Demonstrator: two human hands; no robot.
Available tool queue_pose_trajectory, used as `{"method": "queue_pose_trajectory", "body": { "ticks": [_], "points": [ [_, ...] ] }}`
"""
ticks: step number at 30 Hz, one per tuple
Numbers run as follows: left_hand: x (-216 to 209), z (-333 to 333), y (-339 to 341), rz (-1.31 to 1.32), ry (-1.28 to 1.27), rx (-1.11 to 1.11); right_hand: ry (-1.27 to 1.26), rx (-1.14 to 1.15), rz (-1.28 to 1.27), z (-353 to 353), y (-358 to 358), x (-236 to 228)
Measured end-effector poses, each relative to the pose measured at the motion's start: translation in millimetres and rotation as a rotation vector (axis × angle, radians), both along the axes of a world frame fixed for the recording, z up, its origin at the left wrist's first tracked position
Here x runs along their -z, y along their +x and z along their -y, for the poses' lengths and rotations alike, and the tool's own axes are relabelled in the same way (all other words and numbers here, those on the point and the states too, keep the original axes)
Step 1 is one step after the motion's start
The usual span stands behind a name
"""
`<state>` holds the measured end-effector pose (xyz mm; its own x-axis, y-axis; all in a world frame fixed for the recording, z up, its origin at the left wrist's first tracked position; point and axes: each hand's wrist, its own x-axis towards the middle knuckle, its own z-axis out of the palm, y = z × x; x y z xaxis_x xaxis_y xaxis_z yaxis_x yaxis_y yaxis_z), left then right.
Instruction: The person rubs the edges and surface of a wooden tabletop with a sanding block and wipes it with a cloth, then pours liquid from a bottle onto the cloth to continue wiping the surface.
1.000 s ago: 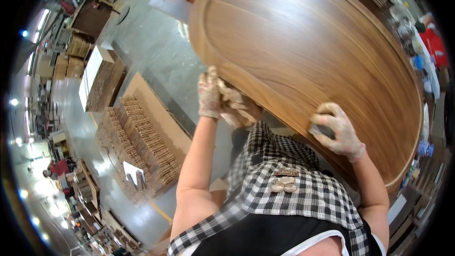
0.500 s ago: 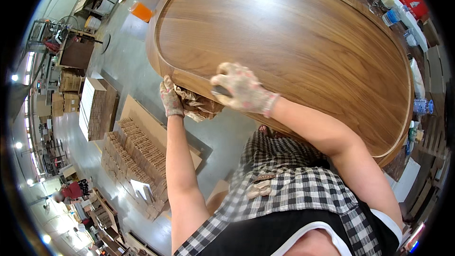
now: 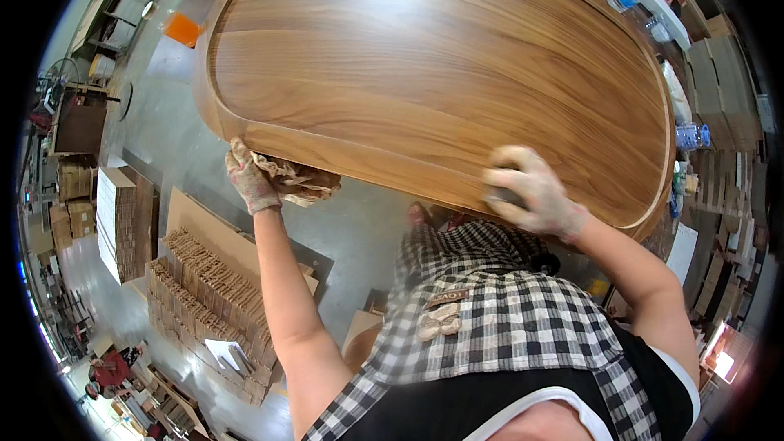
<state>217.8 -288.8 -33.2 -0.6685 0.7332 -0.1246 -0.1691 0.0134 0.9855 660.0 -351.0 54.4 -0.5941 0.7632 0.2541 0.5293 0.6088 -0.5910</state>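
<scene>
A large wood-grain panel [image 3: 425,65] with rounded ends and a raised rim lies in front of me. My left hand [image 3: 249,178], in a stained knit glove, is closed on its near edge toward the left corner. Crumpled brown paper [image 3: 298,181] sits right beside that hand, below the edge; whether my fingers touch it I cannot tell. Farther right, my right hand [image 3: 531,192], gloved alike and slightly blurred, is closed around a small dark block [image 3: 505,194] at the near rim. The block's underside is hidden.
Beyond the panel's left end is an orange container [image 3: 181,29]. Stacked cardboard pieces [image 3: 216,302] stand on the floor at left, with flat white-faced boards [image 3: 117,220] behind. Plastic bottles [image 3: 692,136] line the right side. A person [image 3: 113,367] is far off at lower left.
My right hand has slid right along the near rim with the dark block. My left hand keeps its place on the edge. The whole view has shifted, moving the panel leftward in the picture.
</scene>
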Motion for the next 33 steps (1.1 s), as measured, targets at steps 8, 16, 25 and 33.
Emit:
{"method": "queue_pose_trajectory", "body": {
  "ticks": [8,16,25,33],
  "points": [
    [-22,45,73,-0.002,-0.082,0.202,0.026,-0.058,-0.103,-46,-74,9],
    [-27,95,200,-0.025,-0.137,0.062,-0.23,-0.104,0.128,63,203,-23],
    [-25,99,213,0.018,-0.106,0.018,-0.059,-0.182,0.019,39,141,-4],
    [-22,99,205,0.163,-0.081,0.114,0.038,-0.171,-0.064,-42,-48,13]
  ]
}}
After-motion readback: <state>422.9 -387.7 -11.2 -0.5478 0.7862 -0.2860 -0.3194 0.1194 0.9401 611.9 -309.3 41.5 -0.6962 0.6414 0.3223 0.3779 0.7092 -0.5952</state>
